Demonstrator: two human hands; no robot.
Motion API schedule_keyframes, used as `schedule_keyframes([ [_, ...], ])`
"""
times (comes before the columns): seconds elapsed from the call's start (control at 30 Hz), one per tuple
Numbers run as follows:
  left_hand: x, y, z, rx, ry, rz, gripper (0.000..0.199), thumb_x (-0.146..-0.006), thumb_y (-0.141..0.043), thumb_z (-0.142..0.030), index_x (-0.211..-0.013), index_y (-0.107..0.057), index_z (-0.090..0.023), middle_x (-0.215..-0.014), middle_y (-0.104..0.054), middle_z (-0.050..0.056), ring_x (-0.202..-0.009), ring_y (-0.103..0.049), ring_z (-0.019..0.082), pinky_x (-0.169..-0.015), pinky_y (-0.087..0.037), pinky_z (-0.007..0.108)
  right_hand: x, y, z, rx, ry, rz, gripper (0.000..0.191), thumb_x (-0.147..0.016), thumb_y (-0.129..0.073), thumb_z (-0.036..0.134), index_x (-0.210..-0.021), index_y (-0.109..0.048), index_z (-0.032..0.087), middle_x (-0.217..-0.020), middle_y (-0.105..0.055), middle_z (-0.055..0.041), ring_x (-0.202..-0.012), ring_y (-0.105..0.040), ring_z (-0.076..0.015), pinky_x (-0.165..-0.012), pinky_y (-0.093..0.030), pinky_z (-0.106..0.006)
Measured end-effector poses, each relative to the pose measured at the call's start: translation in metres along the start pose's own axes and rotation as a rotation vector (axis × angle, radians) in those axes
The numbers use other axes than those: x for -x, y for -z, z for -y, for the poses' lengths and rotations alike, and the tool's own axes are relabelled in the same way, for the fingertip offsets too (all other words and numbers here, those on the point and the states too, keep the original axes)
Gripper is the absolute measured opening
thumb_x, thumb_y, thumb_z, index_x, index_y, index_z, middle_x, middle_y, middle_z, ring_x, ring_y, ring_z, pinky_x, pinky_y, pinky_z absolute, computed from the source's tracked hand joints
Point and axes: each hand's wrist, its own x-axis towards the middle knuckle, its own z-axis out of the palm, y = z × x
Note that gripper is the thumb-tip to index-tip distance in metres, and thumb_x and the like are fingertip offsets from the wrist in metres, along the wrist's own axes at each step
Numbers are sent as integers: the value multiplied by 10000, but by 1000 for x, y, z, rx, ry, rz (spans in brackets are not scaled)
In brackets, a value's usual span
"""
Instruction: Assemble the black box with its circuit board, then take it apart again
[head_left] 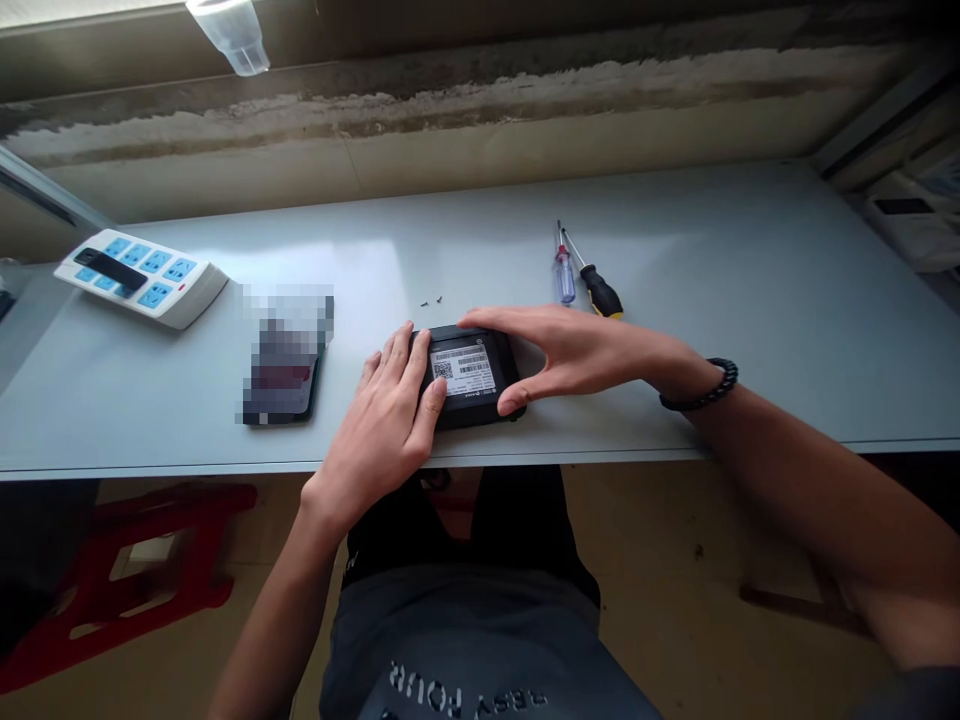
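Observation:
A flat black electronic box [491, 402] lies near the table's front edge, its label [465, 368] with a QR code and barcodes facing up. My left hand [390, 400] rests over the box's left side, fingers stretched toward its far edge and thumb on the top face, holding it. Across the right end spans my right hand [570, 350], fingertips at the far edge and thumb at the near right corner. The box's left edge is hidden under my left hand. Just beyond the box lie two small screws [439, 299].
Behind my right hand lie a clear-handled screwdriver [564, 275] and a black-and-yellow screwdriver [602, 292]. A partly blurred-out phone [281, 375] is on the left. Farther left stands a white power strip [169, 295] with a dark slim object [111, 268] on it. A red stool [172, 540] stands below.

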Motion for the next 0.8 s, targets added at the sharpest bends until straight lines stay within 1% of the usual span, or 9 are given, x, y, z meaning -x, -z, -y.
schedule_keyframes([
  [0.27,0,-5,0,5,-3,0,694,-1131,-191,-444,-1663,-233,0,-1756,-188,263,-1670,-140,334,-1330,-206,644,-1,-1,-1,-18,13,-11,1080,-813,-680,825,-1620,-438,149,-1628,-493,-163,-1471,-516,-348,-1178,-479,-474],
  [0.4,0,-8,1,3,-1,-8,697,-1132,-171,-449,-1667,-227,-7,-1760,-199,247,-1673,-152,325,-1335,-202,639,0,0,0,-11,18,-3,1060,-830,-676,809,-1621,-435,146,-1629,-489,-169,-1464,-524,-346,-1177,-481,-466],
  [0.53,0,-9,1,-3,0,-16,726,-1134,-120,-473,-1667,-228,8,-1761,-207,240,-1675,-156,316,-1341,-196,628,2,1,1,17,21,10,1042,-861,-674,770,-1636,-409,125,-1645,-463,-185,-1490,-498,-357,-1218,-447,-498],
  [0.6,1,-8,3,-2,-5,-9,780,-1131,-94,-534,-1668,-227,16,-1762,-199,245,-1676,-150,315,-1345,-186,620,3,2,2,31,18,25,1047,-875,-660,762,-1645,-386,108,-1657,-444,-193,-1499,-488,-357,-1231,-434,-506],
  [0.67,3,-5,5,3,-17,18,877,-1108,-103,-646,-1678,-198,14,-1766,-168,251,-1679,-130,322,-1348,-167,620,3,3,3,32,18,42,1084,-860,-657,785,-1652,-366,105,-1656,-445,-195,-1481,-504,-357,-1211,-453,-506],
  [0.77,5,2,9,-2,-40,83,1093,-1006,-235,-852,-1697,-147,-10,-1772,-84,261,-1679,-78,359,-1342,-152,639,2,3,4,25,35,60,1133,-823,-673,813,-1657,-350,116,-1649,-457,-186,-1450,-528,-350,-1180,-478,-497],
  [0.8,6,4,10,-11,-46,100,1154,-968,-287,-896,-1701,-138,-17,-1772,-55,264,-1678,-61,372,-1340,-154,642,3,3,3,23,42,64,1140,-820,-676,813,-1657,-345,113,-1653,-450,-187,-1456,-523,-349,-1182,-477,-494],
])
